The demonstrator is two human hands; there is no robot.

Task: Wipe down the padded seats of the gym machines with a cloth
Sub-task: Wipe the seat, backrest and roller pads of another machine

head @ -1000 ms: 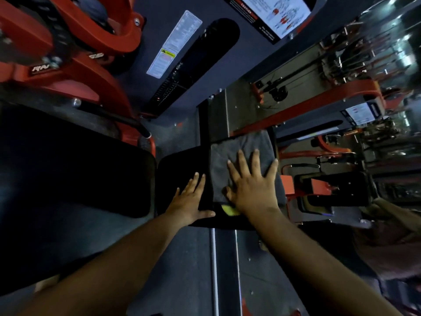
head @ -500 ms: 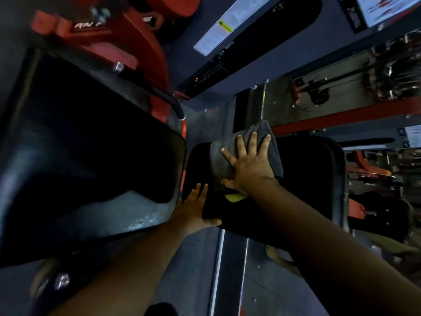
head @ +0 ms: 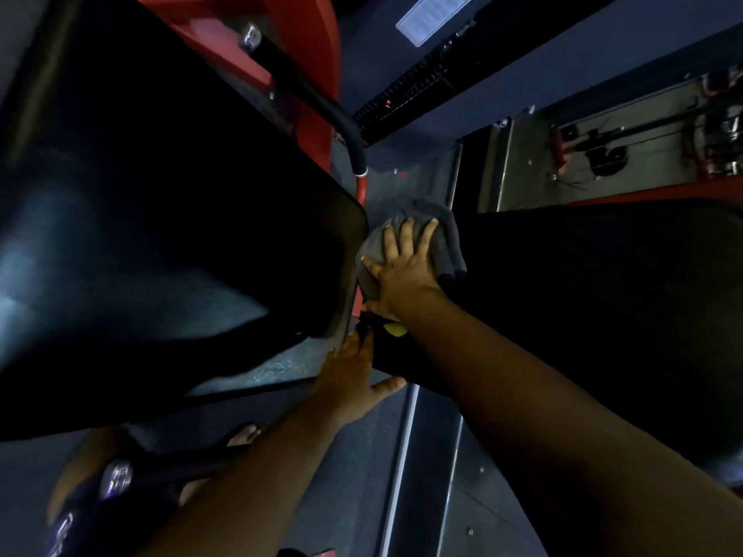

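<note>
Currently right hand is flat, fingers spread, pressing the grey cloth onto the left end of the black seat pad. Pad's long axis runs rightward from it, unwiped side that way. Left hand, open, braces the pad's near corner.

One head-worn wide-angle view looks steeply down, close above the black seat pad. The floor lies below, near.
</note>
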